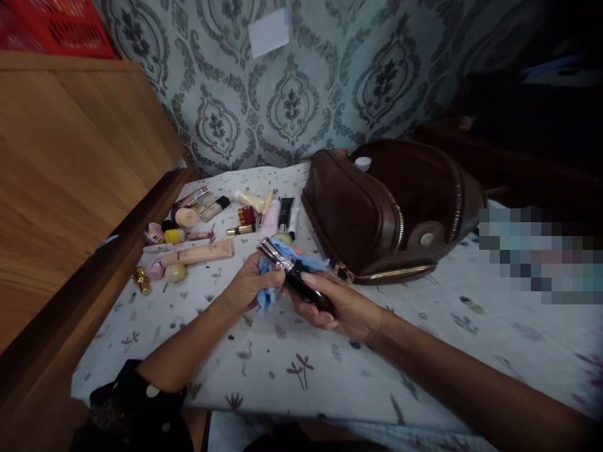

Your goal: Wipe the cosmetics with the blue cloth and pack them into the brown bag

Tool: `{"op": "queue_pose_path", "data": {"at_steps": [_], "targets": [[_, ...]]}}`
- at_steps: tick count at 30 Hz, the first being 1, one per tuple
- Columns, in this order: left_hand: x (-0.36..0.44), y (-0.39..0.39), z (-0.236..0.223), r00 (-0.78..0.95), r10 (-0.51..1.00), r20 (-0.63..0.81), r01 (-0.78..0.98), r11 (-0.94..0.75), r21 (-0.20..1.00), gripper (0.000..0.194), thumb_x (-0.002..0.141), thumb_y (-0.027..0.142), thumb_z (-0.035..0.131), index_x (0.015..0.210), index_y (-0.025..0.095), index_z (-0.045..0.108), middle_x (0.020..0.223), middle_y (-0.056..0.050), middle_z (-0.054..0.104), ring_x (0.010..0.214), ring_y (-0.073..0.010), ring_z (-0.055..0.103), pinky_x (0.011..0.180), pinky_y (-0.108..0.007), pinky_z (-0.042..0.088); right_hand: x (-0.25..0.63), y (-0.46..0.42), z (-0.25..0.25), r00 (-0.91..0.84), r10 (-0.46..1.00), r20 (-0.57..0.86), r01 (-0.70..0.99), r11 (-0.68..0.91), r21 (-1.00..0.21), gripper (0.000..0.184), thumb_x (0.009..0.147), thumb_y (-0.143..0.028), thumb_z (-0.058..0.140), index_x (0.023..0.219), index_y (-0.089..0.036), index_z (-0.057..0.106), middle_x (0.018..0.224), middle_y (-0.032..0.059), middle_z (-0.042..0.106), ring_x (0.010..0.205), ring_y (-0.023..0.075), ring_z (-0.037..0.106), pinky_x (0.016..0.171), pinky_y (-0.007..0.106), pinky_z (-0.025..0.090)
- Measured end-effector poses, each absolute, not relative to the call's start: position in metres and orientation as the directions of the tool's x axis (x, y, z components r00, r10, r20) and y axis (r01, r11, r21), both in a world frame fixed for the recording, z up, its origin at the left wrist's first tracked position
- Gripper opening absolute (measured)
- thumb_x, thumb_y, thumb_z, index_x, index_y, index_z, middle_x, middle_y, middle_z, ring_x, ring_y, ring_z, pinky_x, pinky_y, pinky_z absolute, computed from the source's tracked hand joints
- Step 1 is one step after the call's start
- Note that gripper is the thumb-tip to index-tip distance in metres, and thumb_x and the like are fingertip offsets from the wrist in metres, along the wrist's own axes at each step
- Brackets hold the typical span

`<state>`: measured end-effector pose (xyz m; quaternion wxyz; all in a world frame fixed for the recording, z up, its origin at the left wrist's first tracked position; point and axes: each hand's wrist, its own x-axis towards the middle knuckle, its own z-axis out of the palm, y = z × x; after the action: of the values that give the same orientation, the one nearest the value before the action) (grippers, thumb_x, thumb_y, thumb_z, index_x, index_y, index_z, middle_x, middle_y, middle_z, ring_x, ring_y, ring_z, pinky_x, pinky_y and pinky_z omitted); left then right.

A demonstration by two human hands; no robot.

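My right hand (pixel 351 302) is wrapped round a black cosmetic bottle (pixel 300 285) with a shiny silver top, held tilted above the table. A crumpled blue cloth (pixel 266 299) is gripped in my left hand (pixel 249 281), bunched behind and around the bottle's silver end; the left thumb presses near the bottle's neck. Just beyond my hands lie a pink tube (pixel 270 218), a black tube (pixel 285 212) and a gold-and-black lipstick (pixel 240 230). A long peach tube (pixel 198 252) rests to the left of my left hand.
A brown leather bag (pixel 351 210) with gold zips stands behind my right hand. More small cosmetics, including a foundation bottle (pixel 214 209) and a gold-capped bottle (pixel 142 280), lie at left on the patterned tablecloth (pixel 245 383). A wooden panel (pixel 80 138) borders the left side.
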<state>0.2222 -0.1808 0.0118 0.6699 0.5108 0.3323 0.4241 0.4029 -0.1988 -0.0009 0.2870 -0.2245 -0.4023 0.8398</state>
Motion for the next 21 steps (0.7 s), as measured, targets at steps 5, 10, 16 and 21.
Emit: {"op": "queue_pose_path", "data": {"at_steps": [5,10,16,21], "targets": [[0.2285,-0.1775,0.0088,0.286,0.958,-0.031,-0.201,0.091,0.975,0.065,0.046,0.06,0.089,0.091,0.018,0.069,0.08,-0.003,0.067,0.073,-0.0172,0.064,0.068,-0.026,0.052,0.398,-0.1989,-0.0026,-0.453,0.89,-0.058,-0.112,-0.121,-0.986,0.043,0.076,-0.058,0.069,0.073,-0.018,0.052,0.054,-0.0057,0.046,0.042,0.0056,0.033,0.038,0.02,0.022],[0.2329,-0.1757,0.0076,0.231,0.972,0.037,-0.234,0.019,0.972,0.062,0.045,0.058,0.091,0.088,0.019,0.07,0.081,-0.003,0.068,0.082,-0.0196,0.066,0.077,-0.029,0.053,0.3981,-0.1989,-0.0085,-0.231,0.95,0.211,0.221,0.263,-0.939,0.03,0.073,-0.04,0.074,0.083,-0.022,0.052,0.072,-0.0014,0.059,0.065,0.0155,0.054,0.059,0.027,0.043],[0.2319,-0.1741,0.0122,0.203,0.979,0.034,-0.247,0.017,0.969,0.063,0.044,0.055,0.092,0.089,0.018,0.069,0.081,-0.002,0.069,0.082,-0.0193,0.067,0.075,-0.028,0.053,0.3966,-0.1984,-0.0088,-0.232,0.962,0.145,-0.008,0.147,-0.989,0.04,0.071,-0.041,0.078,0.092,-0.022,0.05,0.083,-0.0002,0.062,0.072,0.0154,0.059,0.064,0.028,0.047],[0.2267,-0.1748,0.0163,0.27,0.963,0.005,-0.26,0.068,0.963,0.06,0.048,0.053,0.092,0.088,0.016,0.068,0.079,-0.003,0.069,0.08,-0.0214,0.068,0.069,-0.028,0.055,0.3977,-0.1985,-0.0028,-0.531,0.841,-0.106,-0.329,-0.32,-0.889,0.047,0.072,-0.059,0.075,0.087,-0.018,0.056,0.069,-0.0006,0.061,0.051,0.0083,0.049,0.044,0.02,0.028]]}}
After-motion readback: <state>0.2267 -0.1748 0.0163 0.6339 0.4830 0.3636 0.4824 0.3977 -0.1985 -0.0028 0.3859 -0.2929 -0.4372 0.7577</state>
